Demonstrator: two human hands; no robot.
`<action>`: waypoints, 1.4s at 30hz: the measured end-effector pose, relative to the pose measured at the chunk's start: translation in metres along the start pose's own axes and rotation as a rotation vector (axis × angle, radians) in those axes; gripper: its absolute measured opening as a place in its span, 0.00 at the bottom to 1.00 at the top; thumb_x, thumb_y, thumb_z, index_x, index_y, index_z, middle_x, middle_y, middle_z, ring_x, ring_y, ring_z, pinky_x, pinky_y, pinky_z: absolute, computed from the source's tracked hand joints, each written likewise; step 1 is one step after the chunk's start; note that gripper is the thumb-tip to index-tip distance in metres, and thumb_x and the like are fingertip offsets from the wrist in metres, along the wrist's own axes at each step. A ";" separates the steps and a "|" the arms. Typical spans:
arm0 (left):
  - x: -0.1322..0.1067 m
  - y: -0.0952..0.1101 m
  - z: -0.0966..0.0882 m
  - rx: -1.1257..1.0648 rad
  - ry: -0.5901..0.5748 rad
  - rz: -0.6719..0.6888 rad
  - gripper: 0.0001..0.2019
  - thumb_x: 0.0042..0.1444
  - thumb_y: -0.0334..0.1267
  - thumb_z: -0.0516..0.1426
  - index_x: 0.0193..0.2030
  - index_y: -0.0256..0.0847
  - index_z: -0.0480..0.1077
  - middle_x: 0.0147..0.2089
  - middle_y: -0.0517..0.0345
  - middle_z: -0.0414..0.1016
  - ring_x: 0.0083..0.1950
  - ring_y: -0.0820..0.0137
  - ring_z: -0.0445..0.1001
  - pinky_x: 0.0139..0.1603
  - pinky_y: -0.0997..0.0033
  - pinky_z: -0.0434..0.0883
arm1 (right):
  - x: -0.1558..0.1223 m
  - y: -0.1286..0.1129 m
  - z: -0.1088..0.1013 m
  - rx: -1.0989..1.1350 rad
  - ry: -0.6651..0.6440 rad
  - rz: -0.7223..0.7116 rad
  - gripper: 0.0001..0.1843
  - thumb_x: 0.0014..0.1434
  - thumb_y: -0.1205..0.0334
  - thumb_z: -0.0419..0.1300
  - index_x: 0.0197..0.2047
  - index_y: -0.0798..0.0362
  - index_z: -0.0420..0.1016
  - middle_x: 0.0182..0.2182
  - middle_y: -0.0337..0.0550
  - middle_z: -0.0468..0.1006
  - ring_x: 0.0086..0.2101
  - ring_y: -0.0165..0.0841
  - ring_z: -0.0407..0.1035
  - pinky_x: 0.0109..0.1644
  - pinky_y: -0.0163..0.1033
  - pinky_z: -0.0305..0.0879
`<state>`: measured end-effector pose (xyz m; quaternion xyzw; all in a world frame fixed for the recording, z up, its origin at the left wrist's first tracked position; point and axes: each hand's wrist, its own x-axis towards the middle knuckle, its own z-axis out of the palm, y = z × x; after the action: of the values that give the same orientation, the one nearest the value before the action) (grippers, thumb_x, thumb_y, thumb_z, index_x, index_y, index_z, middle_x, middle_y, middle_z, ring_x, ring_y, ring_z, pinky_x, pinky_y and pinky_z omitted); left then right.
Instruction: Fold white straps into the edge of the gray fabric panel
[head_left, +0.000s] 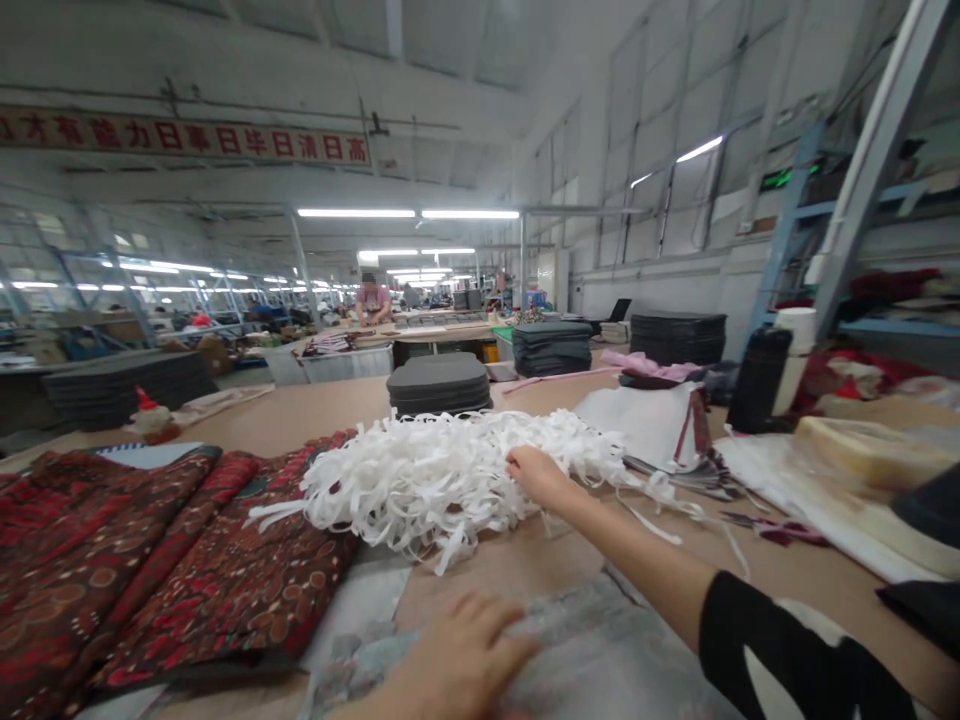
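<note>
A tangled heap of white fabric strips (pixel 420 470) lies in the middle of the table. My right hand (pixel 534 475) reaches to the heap's right side, its fingers curled closed on a white strip; the fingertips are partly hidden. Lower down, my left hand (pixel 461 655) is slightly blurred, fingers stretched out and apart, above a pale grey-blue patterned fabric (pixel 592 640). Whether it touches that fabric I cannot tell. Folded red-brown patterned fabric (pixel 150 560) spreads over the table's left side.
Behind the heap stands a stack of dark grey pads (pixel 439 380), with more stacks farther back. A small bottle with a red tip (pixel 154 418) is at left. On the right are a black flask (pixel 759 380) and scissors (pixel 780 528). A person (pixel 373 300) stands at a far table.
</note>
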<state>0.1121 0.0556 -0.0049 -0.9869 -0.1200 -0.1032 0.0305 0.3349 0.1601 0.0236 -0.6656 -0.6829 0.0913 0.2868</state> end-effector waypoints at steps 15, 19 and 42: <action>0.055 -0.135 0.005 0.444 0.150 -0.110 0.13 0.60 0.26 0.49 0.49 0.36 0.67 0.45 0.53 0.74 0.54 0.66 0.66 0.66 0.53 0.43 | -0.086 0.036 -0.092 1.102 0.113 0.073 0.12 0.50 0.55 0.60 0.25 0.53 0.64 0.13 0.24 0.47 0.13 0.20 0.40 0.17 0.29 0.51; 0.041 -0.139 -0.003 0.455 0.179 -0.193 0.12 0.59 0.29 0.51 0.49 0.37 0.68 0.47 0.50 0.74 0.60 0.58 0.60 0.63 0.45 0.44 | -0.088 0.052 -0.139 1.352 0.300 0.042 0.11 0.45 0.61 0.63 0.22 0.52 0.63 0.12 0.24 0.45 0.13 0.20 0.37 0.13 0.26 0.44; 0.031 -0.062 -0.061 -1.004 0.169 -0.622 0.20 0.44 0.55 0.59 0.30 0.36 0.70 0.20 0.66 0.63 0.20 0.78 0.55 0.20 0.79 0.51 | -0.105 0.029 -0.109 0.687 -0.401 0.030 0.08 0.52 0.61 0.58 0.31 0.58 0.70 0.19 0.34 0.70 0.15 0.20 0.59 0.18 0.27 0.54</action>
<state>0.1146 0.1174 0.0630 -0.7876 -0.3372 -0.2297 -0.4618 0.4102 0.0340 0.0696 -0.5100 -0.6452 0.4465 0.3525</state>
